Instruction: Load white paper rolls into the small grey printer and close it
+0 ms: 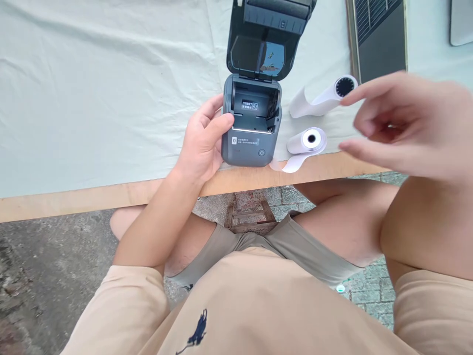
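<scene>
My left hand (199,143) grips a dark grey portable label printer (246,153) by its left side, thumb on the front edge beside the paper bay. The printer's lid (258,54) is swung up, and no roll lies in its bay. My right hand (406,125), slightly blurred, hovers at the right with thumb and index finger apart and other fingers curled, nothing visible between them. Close to its index fingertip lies a white paper roll with a black core (325,101). A second white paper roll (298,144), partly unwound, lies nearer the table edge beside the printer.
A pale cloth (111,98) covers the table, with a bare wooden front edge (74,199). At the back right sit a dark grey slab-like item with a slatted part (382,54) and the corner of a grey object (461,22). A wooden stool (251,227) shows below.
</scene>
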The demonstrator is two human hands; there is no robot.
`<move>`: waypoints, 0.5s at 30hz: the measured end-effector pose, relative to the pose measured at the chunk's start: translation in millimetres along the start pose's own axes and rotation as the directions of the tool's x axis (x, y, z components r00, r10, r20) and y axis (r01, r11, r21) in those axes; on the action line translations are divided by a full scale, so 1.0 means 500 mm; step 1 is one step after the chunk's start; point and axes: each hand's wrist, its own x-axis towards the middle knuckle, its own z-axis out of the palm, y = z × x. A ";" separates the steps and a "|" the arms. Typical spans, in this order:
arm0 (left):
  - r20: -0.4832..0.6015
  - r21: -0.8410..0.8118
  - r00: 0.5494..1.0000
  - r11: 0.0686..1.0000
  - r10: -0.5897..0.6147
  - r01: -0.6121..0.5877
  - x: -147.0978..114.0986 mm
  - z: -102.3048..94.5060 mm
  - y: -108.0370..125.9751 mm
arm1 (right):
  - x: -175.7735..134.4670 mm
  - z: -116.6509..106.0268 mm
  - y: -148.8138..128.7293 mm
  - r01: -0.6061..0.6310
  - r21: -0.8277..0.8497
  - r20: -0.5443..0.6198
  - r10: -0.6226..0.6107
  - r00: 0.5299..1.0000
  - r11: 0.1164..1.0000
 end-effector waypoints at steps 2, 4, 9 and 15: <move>0.002 0.008 1.000 1.000 0.001 -0.001 0.002 -0.003 -0.002 | 0.001 -0.001 -0.009 -0.020 -0.017 0.304 0.024 0.952 1.000; 0.016 0.025 1.000 1.000 -0.013 0.013 0.004 -0.007 -0.002 | 0.008 0.016 -0.005 -0.025 -0.033 0.407 0.036 0.913 0.999; 0.044 0.012 0.999 1.000 -0.016 0.015 0.006 -0.013 -0.003 | 0.023 0.060 -0.011 0.055 0.061 0.231 -0.068 0.970 0.997; -0.009 0.026 0.999 0.998 -0.049 0.050 -0.003 -0.003 0.000 | 0.023 0.050 -0.077 0.088 0.464 0.099 -0.151 0.984 0.881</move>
